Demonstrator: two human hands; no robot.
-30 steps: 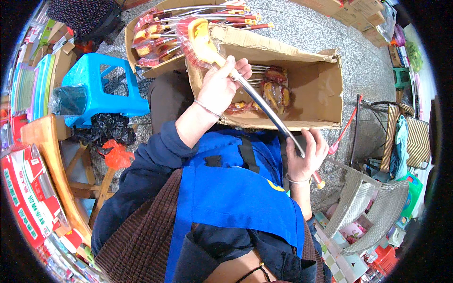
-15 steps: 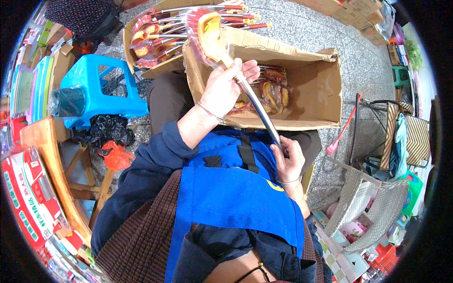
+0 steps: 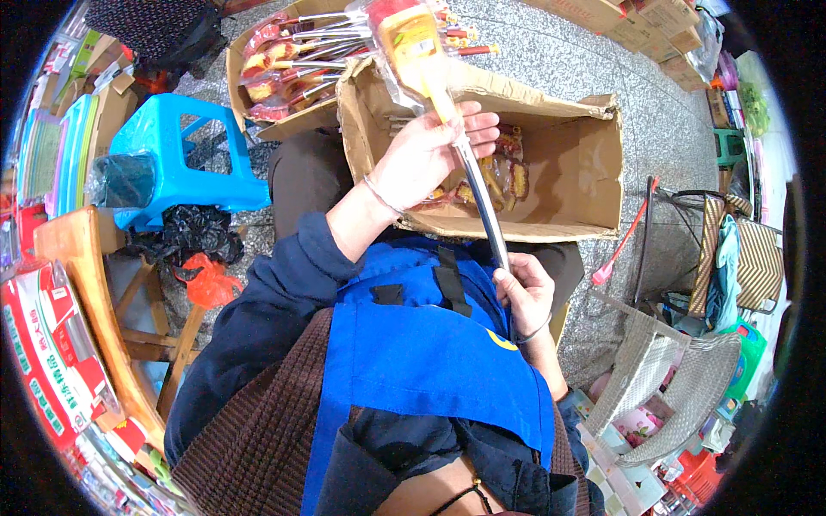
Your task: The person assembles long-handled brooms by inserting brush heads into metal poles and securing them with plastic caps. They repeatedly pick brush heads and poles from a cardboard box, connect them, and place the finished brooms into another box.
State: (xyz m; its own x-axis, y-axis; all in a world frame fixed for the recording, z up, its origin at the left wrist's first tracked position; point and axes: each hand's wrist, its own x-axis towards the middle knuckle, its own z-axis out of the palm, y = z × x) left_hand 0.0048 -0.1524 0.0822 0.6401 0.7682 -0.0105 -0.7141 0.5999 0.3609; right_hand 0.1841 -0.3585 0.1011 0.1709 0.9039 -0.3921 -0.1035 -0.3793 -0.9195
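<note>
A long-handled brush (image 3: pixel 416 50) with a yellow head and red bristles, its head wrapped in clear plastic, slants across the open cardboard box in front of me. My left hand (image 3: pixel 426 153) holds its neck, thumb on top and fingers reaching out past the far side. Near my lap, my right hand (image 3: pixel 527 292) grips the end of the shiny metal handle (image 3: pixel 484 196), thumb pressed along it. Beneath the brush, more wrapped red and yellow brushes (image 3: pixel 514 176) lie inside the cardboard box (image 3: pixel 585 168), partly hidden by my left hand.
Behind it at the left, another cardboard box (image 3: pixel 297 131) is heaped with several similar brushes. To the left stand a blue plastic stool (image 3: pixel 142 129) and a wooden stool (image 3: pixel 73 249), with a black bag (image 3: pixel 194 234) between. A woven grey basket (image 3: pixel 688 413) sits at the lower right.
The brush head has moved slightly up and to the right and has turned, now showing more of its yellow back. My left hand has shifted right with it; my right hand stays at the handle end.
</note>
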